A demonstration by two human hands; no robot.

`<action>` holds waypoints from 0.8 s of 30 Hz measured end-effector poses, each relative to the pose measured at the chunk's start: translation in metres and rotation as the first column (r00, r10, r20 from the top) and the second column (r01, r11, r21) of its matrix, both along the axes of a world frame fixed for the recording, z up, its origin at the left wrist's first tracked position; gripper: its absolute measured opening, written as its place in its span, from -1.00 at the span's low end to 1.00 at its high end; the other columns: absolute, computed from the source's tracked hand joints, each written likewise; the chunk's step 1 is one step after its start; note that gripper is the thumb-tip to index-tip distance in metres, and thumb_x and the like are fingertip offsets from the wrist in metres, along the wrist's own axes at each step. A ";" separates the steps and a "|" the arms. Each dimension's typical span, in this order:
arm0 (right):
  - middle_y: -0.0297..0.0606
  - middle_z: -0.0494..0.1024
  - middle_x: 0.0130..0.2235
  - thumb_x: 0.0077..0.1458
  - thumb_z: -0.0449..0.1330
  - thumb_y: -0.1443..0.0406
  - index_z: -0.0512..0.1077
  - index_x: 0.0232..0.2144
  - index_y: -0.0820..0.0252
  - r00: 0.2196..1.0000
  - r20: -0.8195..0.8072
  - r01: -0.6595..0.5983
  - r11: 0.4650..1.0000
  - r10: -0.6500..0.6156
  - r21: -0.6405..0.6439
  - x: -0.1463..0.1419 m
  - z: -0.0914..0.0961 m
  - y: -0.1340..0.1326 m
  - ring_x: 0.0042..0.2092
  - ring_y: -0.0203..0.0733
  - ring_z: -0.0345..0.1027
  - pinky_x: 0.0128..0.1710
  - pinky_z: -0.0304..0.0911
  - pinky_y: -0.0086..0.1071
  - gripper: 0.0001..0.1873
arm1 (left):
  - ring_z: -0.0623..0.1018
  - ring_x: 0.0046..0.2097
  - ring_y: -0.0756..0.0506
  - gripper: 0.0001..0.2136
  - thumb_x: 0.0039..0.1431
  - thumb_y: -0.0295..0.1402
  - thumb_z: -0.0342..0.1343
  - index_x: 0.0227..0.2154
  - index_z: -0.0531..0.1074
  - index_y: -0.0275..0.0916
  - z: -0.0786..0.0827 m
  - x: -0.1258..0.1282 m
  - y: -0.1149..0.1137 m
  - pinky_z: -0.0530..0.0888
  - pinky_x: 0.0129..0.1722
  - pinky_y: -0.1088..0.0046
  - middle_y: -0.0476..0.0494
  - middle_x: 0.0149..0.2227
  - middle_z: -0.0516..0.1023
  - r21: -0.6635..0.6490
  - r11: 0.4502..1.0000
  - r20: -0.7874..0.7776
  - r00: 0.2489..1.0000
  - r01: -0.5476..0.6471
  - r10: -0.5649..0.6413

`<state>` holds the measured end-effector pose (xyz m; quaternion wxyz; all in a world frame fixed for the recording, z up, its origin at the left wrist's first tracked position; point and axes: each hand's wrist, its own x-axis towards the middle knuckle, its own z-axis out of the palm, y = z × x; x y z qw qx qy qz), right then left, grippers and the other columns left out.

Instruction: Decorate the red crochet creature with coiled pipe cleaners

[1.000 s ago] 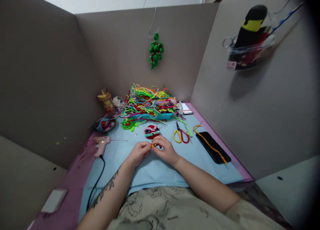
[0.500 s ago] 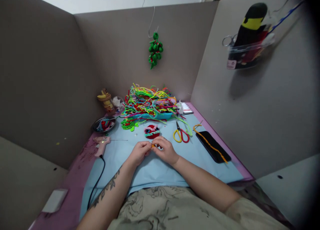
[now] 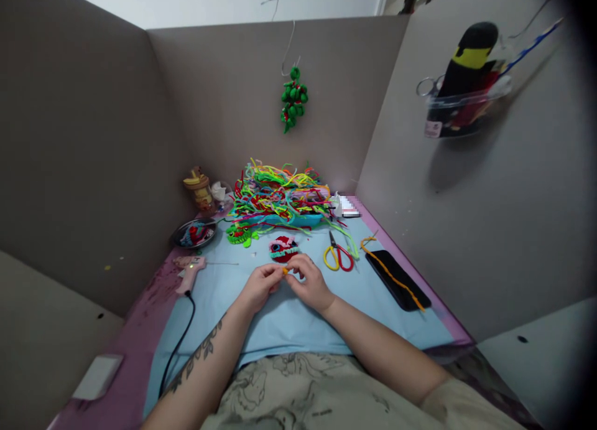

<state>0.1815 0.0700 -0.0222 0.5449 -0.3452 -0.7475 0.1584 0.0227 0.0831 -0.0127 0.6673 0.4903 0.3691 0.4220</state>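
Between the fingertips of both hands is a small orange piece [image 3: 285, 271], perhaps chenille yarn, mostly covered by the fingers. My left hand [image 3: 262, 285] pinches it from one side, and my right hand [image 3: 310, 283] closes on it from the other. Just beyond the fingers lies a red crocheted figure [image 3: 283, 248] with pink and mint trim and a dark eye. Scissors [image 3: 337, 253] with one yellow and one red handle rest to the right of it. Farther right, an orange yarn strand [image 3: 393, 271] lies across a black phone-like slab [image 3: 405, 288].
A blue tray [image 3: 298, 220] heaped with colourful yarn pieces [image 3: 280, 193] stands at the back, a green crocheted figure [image 3: 239, 234] before it. At left are a pink glue gun [image 3: 191, 274] with its cord and a dark bowl [image 3: 177, 236]. Grey partitions [image 3: 224, 100] enclose the table.
The whole view has shifted slightly downward as the head tilted. Both hands stay together, and a little more of the orange piece shows between the fingertips.
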 end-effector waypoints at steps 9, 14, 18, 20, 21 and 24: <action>-0.19 0.41 -0.23 0.09 0.12 0.41 0.44 -0.21 0.14 1.000 0.011 0.015 1.000 -0.015 0.015 0.000 -0.001 0.000 -0.17 -0.16 0.32 -0.28 0.33 -0.31 -0.79 | 0.14 -0.59 0.14 -0.67 -0.11 -0.16 0.31 -0.43 0.39 -0.30 -0.003 -0.001 0.001 0.03 -0.62 0.61 0.10 -0.59 0.27 0.000 0.999 0.058 0.998 -0.040 0.040; -0.19 0.41 -0.24 0.09 0.14 0.39 0.44 -0.24 0.15 0.999 -0.012 0.029 0.999 -0.029 -0.044 -0.001 0.000 -0.001 -0.24 -0.20 0.33 -0.39 0.30 -0.39 -0.84 | 0.12 -0.60 0.13 -0.66 -0.07 -0.10 0.27 -0.45 0.38 -0.31 -0.001 -0.001 0.001 0.01 -0.62 0.60 0.11 -0.63 0.19 -0.027 0.999 0.088 0.996 -0.019 0.022; -0.20 0.40 -0.24 0.10 0.14 0.38 0.44 -0.24 0.15 0.999 -0.033 0.008 0.998 -0.010 -0.063 -0.001 0.000 -0.001 -0.27 -0.23 0.32 -0.42 0.28 -0.41 -0.85 | 0.13 -0.58 0.12 -0.68 -0.10 -0.16 0.31 -0.43 0.40 -0.30 -0.001 -0.001 0.001 0.00 -0.62 0.60 0.10 -0.62 0.21 -0.048 0.999 0.099 0.995 -0.001 0.006; -0.20 0.39 -0.24 0.11 0.14 0.36 0.44 -0.24 0.15 0.999 -0.037 0.002 0.998 -0.004 -0.062 0.000 0.000 0.000 -0.25 -0.21 0.32 -0.37 0.30 -0.39 -0.85 | 0.13 -0.58 0.12 -0.68 -0.10 -0.17 0.31 -0.41 0.42 -0.32 -0.002 -0.002 0.001 0.00 -0.61 0.59 0.10 -0.61 0.20 -0.062 0.998 0.102 0.995 0.014 -0.008; -0.20 0.39 -0.23 0.11 0.14 0.35 0.45 -0.24 0.15 0.999 -0.039 0.002 0.998 -0.004 -0.061 0.000 -0.001 0.000 -0.24 -0.21 0.32 -0.35 0.32 -0.37 -0.86 | 0.13 -0.58 0.12 -0.68 -0.10 -0.17 0.31 -0.41 0.44 -0.33 -0.003 -0.002 0.001 -0.01 -0.61 0.59 0.09 -0.61 0.20 -0.070 0.997 0.104 0.994 0.027 -0.019; -0.19 0.40 -0.22 0.10 0.15 0.35 0.45 -0.23 0.14 0.999 -0.043 0.009 0.998 -0.011 -0.064 0.000 -0.002 0.002 -0.21 -0.19 0.33 -0.31 0.33 -0.35 -0.84 | 0.12 -0.57 0.12 -0.67 -0.10 -0.17 0.31 -0.42 0.46 -0.37 -0.003 -0.002 0.001 -0.03 -0.60 0.58 0.08 -0.61 0.19 -0.092 0.994 0.113 0.992 0.060 -0.050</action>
